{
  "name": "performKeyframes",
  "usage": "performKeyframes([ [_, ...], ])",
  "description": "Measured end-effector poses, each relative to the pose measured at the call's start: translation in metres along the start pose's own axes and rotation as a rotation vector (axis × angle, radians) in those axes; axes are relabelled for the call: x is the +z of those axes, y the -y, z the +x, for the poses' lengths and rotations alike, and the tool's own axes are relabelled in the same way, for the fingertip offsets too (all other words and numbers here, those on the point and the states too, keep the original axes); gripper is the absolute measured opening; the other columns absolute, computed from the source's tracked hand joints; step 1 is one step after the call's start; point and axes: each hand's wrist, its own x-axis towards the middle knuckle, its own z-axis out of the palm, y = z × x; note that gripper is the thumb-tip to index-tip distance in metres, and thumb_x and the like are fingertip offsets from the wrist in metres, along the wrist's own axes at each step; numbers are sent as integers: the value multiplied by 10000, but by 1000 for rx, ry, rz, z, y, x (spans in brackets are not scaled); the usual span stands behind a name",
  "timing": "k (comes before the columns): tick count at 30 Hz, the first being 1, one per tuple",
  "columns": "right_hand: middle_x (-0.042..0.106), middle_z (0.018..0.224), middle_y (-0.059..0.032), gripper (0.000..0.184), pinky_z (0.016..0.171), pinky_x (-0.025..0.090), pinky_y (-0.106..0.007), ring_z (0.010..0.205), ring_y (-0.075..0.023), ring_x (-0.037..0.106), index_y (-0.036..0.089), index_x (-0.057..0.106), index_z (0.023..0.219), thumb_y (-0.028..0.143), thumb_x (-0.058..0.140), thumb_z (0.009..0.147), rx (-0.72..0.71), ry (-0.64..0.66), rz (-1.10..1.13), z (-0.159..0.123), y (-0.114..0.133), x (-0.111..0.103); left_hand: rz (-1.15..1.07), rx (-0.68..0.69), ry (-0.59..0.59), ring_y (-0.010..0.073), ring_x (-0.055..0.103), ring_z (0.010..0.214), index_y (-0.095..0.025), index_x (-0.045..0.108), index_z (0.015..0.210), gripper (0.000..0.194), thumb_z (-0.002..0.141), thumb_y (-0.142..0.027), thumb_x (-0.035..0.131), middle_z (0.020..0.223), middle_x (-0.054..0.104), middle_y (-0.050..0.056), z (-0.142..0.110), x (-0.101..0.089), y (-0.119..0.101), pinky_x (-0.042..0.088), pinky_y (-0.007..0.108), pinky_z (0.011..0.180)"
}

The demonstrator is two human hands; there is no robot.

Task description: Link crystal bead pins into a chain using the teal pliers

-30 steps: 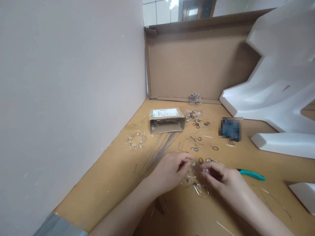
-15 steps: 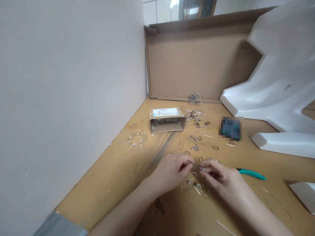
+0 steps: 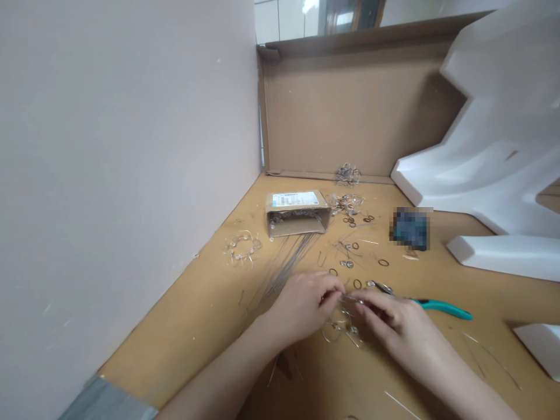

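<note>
Right hand [image 3: 406, 326] shifted: fingers lower than in the previous frame, exposing more of the dark head of the pliers [image 3: 446, 308]. Left hand [image 3: 306, 300] nearly unchanged.

Left hand: thumb and forefinger together, clamped on one end of a fine wire [image 3: 350, 298]. Right hand: thumb and fingers brought together on the other end. Wire spans the small gap between the fingertips, over the bench [image 3: 175, 350]. Whether a bead is inside the right grip: cannot tell.

Just below the fingertips: beaded wire [image 3: 353, 331], curved loops with clear beads. Whether it joins the held wire is too fine to resolve.

Beyond the fingertips: black ring [image 3: 357, 284], with a second ring [image 3: 383, 263] farther off. Pliers lie beside the right hand, teal handle pointing right, part of the tool hidden by that hand.

Beyond the left hand: bundle of straight wires [image 3: 291, 262], running toward the open side of the small box [image 3: 297, 201]. Box lies on its side, label up, clear beads inside. Wire wreath [image 3: 242, 248] left of the box; beaded heap [image 3: 345, 204] right of it.

Farther out: tangled clump [image 3: 347, 174] at the foot of the cardboard [image 3: 350, 105]; blurred dark item [image 3: 410, 228] near the white foam [image 3: 494, 186]. Pale panel [image 3: 131, 146] stands along the left.
</note>
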Motion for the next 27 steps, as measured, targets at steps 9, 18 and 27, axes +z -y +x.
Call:
performKeyframes([
  [9, 701, 731, -15, 244, 591, 464, -276, 660, -181, 635, 236, 640, 925, 324, 425, 849, 52, 80, 214, -2, 6, 4, -303, -139, -92, 114, 501, 710, -173, 548, 746, 136, 820, -278, 502, 756, 562, -7, 3, 3, 3, 396, 222, 641],
  [18, 647, 637, 0, 256, 556, 427, -270, 571, -161, 563, 224, 642, 911, 321, 416, 841, 80, 69, 205, -2, 8, 1, -460, -157, -68, 125, 523, 765, -155, 616, 671, 277, 848, -288, 450, 764, 545, 10, 5, -3, 2, 409, 247, 757],
  [27, 607, 568, 25, 300, 523, 422, -251, 511, -146, 550, 238, 620, 1021, 379, 407, 867, 60, 79, 248, -2, 13, 0, -762, -147, 53, 137, 564, 944, -174, 671, 728, 273, 864, -245, 446, 938, 614, 22, 3, -2, 1, 396, 277, 917],
])
